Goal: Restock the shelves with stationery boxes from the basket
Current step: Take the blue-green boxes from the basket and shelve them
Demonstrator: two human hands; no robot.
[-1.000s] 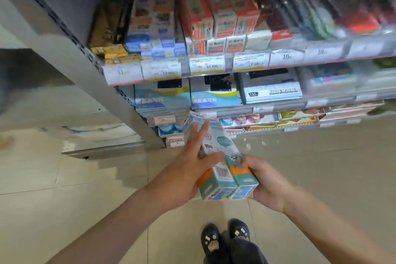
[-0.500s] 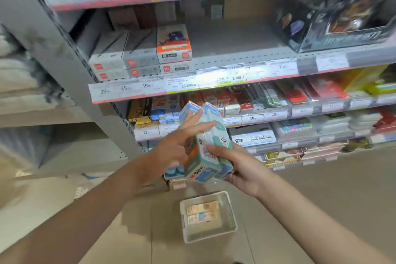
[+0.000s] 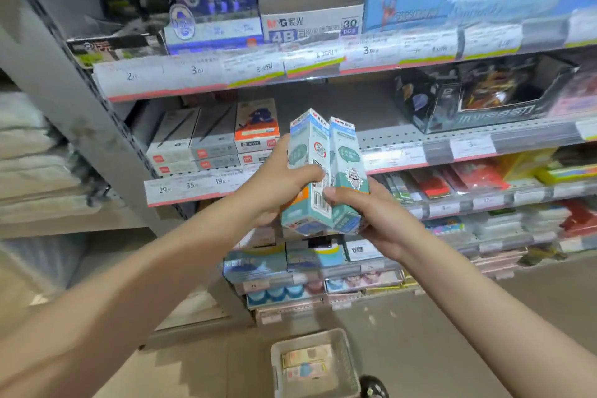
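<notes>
Two tall teal-and-white stationery boxes (image 3: 324, 171) stand upright side by side between my hands, in front of the middle shelf. My left hand (image 3: 281, 181) grips the left box from the left, thumb across its front. From below and to the right, my right hand (image 3: 365, 213) grips the right box. Behind the boxes the middle shelf (image 3: 403, 136) has a bare grey stretch of board. The white basket (image 3: 311, 362) sits on the floor below, with two small boxes (image 3: 305, 363) lying in it.
Grey and orange boxes (image 3: 213, 139) fill the middle shelf's left end, and a dark display carton (image 3: 484, 94) stands at its right. The top shelf holds eraser cartons (image 3: 310, 19). Lower shelves carry packed stationery. A grey upright post (image 3: 74, 81) bounds the shelving on the left.
Both hands have lifted the pair of boxes from low near the floor up to the middle shelf's height. My left hand went from fingers spread on the boxes to a full grip.
</notes>
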